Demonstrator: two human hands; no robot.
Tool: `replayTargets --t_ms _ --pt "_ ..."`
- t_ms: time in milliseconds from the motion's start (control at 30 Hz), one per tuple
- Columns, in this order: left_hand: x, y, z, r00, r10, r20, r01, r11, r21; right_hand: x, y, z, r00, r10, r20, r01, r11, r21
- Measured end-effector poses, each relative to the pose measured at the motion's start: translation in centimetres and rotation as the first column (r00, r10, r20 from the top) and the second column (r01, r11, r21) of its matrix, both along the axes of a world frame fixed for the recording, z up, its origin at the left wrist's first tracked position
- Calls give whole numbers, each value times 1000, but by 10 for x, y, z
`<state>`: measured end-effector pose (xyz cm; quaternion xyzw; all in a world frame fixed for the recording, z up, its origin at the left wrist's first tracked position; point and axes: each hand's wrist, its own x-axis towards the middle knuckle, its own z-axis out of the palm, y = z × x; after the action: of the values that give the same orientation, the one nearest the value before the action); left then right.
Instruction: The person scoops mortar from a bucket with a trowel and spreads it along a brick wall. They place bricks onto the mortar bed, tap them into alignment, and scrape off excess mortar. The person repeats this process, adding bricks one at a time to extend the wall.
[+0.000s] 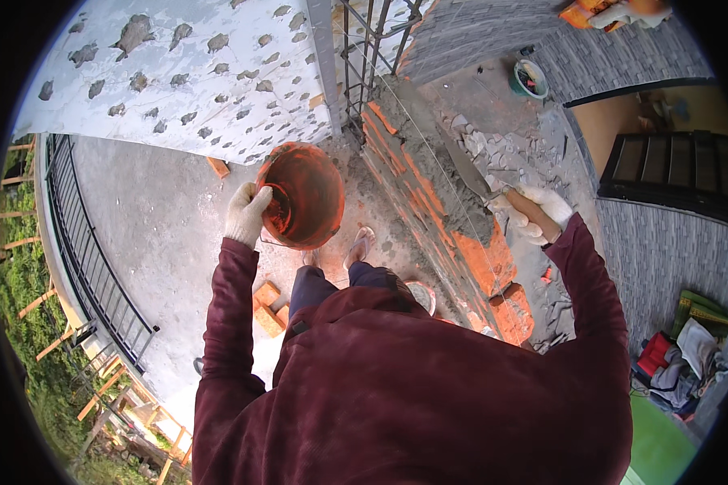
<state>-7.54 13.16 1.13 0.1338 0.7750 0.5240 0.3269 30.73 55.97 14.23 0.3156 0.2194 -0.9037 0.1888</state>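
Note:
My left hand [247,213], in a white knit glove, grips the rim of an orange-red bucket [319,198]. The bucket is tipped so that its mouth faces me, and its inner wall is smeared. In my right hand [534,214], also gloved, is the wooden handle of a trowel [471,171]. Its pointed blade reaches up and left over grey wet mortar [429,133] on top of a low brick wall [408,190]. Bare orange bricks [484,263] show at the wall's near end. A thin string runs along the wall top.
Steel rebar [368,61] rises at the wall's far end beside a pitted white wall [194,73]. Loose bricks [268,309] lie near my feet. Rubble [493,149] and a tub [529,79] are right of the wall. A black railing [97,250] edges the left side.

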Motion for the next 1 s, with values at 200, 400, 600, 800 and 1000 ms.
replayTargets --t_ms 200,400,600,800,1000 --pt "-10 -10 -28 998 -42 39 39 996 79 17 -114 111 982 -41 186 -156 384 910" --pt "-22 -22 -44 989 -112 98 105 992 77 -80 -221 -9 975 32 220 -214 -145 966" --pt "-49 -42 -43 955 -249 160 246 968 38 -174 -232 -158 910 -364 200 -284 -195 939" --pt "-83 -56 -48 918 -375 127 375 927 21 -79 -261 -164 842 -481 242 -342 -132 930" --pt "-97 -56 -43 883 -459 99 460 888 5 16 -291 -157 749 -550 370 -516 -134 846"
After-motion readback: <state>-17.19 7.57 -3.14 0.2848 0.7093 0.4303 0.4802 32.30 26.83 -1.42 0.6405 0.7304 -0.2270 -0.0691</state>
